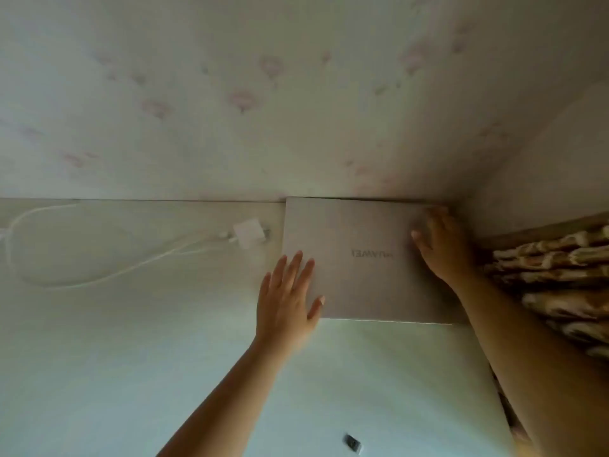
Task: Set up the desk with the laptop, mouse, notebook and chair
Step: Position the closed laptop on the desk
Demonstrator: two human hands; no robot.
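Observation:
A closed silver-grey laptop (359,258) lies flat on the pale desk (131,357), pushed into the far right corner against the wall. Its logo reads upside down from where I stand. My left hand (288,291) rests palm-down on the laptop's near left corner, fingers spread. My right hand (440,247) lies on the laptop's right side near the far corner, fingers apart and touching the lid. Neither hand has closed around the laptop. No mouse, notebook or chair shows in this view.
A white charger brick (247,233) with a looped white cable (82,255) lies on the desk left of the laptop. Patterned fabric (560,282) hangs past the desk's right edge. A small dark object (352,442) sits near the front. Wallpapered wall (263,94) stands behind.

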